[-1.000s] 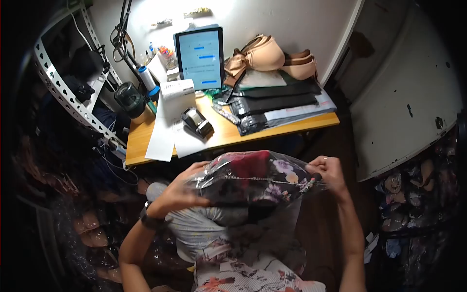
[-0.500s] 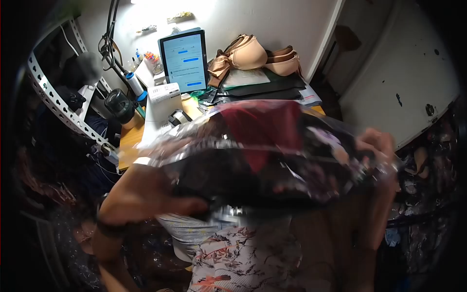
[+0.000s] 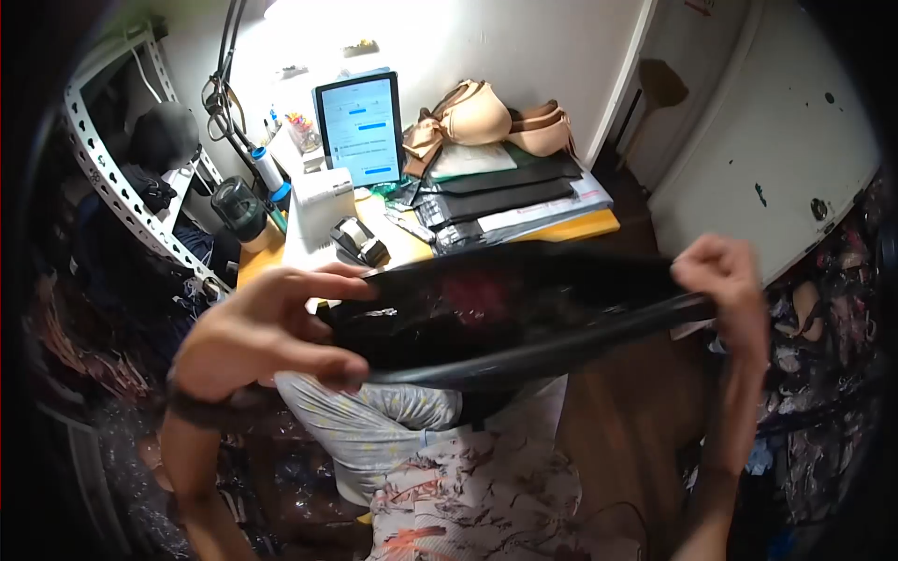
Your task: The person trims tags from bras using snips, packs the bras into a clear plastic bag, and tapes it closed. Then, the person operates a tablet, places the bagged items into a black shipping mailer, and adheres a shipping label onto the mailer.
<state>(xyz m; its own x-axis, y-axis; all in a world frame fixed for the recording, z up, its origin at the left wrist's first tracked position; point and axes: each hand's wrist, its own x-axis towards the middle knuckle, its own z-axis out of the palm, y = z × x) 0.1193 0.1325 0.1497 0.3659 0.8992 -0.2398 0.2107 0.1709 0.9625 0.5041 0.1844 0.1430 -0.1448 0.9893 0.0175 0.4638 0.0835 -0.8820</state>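
A black plastic mailing bag (image 3: pixel 524 360) is stretched between my two hands above my lap, its mouth spread wide and facing me. Inside it lies something in shiny clear plastic with a dark red patch (image 3: pixel 472 297); the rest of that packet is in shadow. My left hand (image 3: pixel 257 327) holds the bag's left end, thumb at the near rim and fingers at the far rim. At the right end, my right hand (image 3: pixel 725 280) grips the bag's edge with curled fingers.
Behind the bag is a wooden desk (image 3: pixel 585 226) with a tablet (image 3: pixel 360 131), a label printer (image 3: pixel 323 201), a tape dispenser (image 3: pixel 358 241), beige bras (image 3: pixel 475 114) and black mailing bags (image 3: pixel 505 194). A white metal rack (image 3: pixel 122 201) stands left; clear-wrapped packets fill the right.
The clear packet with dark red cloth, earlier on top between my hands, now shows only inside the black bag. The bag's mouth is now spread wide.
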